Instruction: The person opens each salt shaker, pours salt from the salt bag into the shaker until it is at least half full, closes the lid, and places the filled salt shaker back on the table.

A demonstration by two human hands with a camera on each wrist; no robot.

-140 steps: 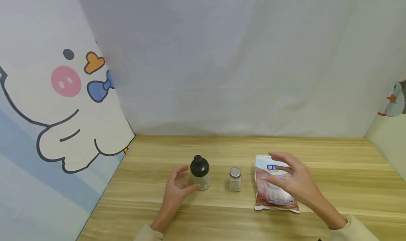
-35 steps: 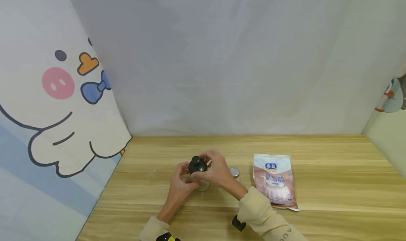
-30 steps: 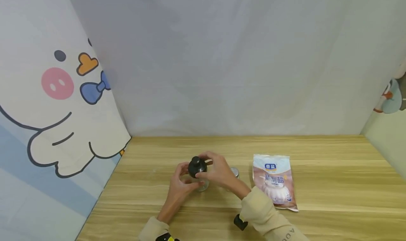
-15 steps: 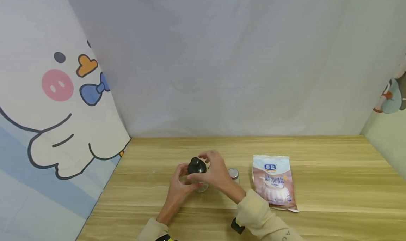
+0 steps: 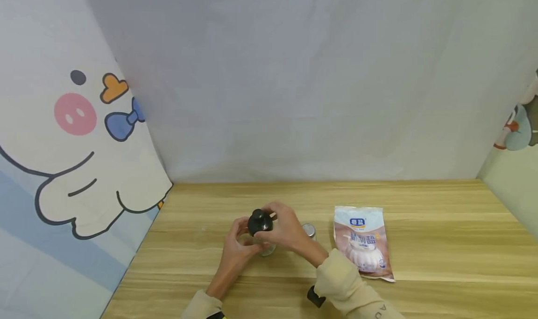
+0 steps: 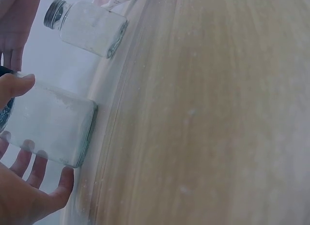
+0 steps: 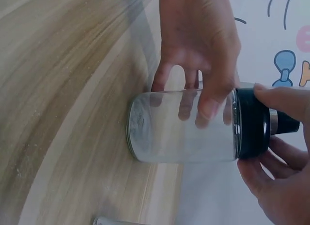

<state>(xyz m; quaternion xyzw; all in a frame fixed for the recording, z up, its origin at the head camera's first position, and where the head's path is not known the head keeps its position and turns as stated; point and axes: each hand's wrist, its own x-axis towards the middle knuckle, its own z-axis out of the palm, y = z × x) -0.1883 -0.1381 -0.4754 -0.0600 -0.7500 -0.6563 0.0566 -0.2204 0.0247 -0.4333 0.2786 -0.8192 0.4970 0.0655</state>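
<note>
One glass jar has left grip curled round it, right grip pinching its black lid; lid-turning seems in hand; next calls for steady bracing.

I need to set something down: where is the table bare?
The table is bare right of the bag, left of the left hand, and along the curtain. It's crowded at the jar, where the right hand grips the lid, the shaker close by.

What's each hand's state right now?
Left hand: closed, holding the clear cylindrical glass jar.
Right hand: closed, gripping the jar's round black lid.
</note>
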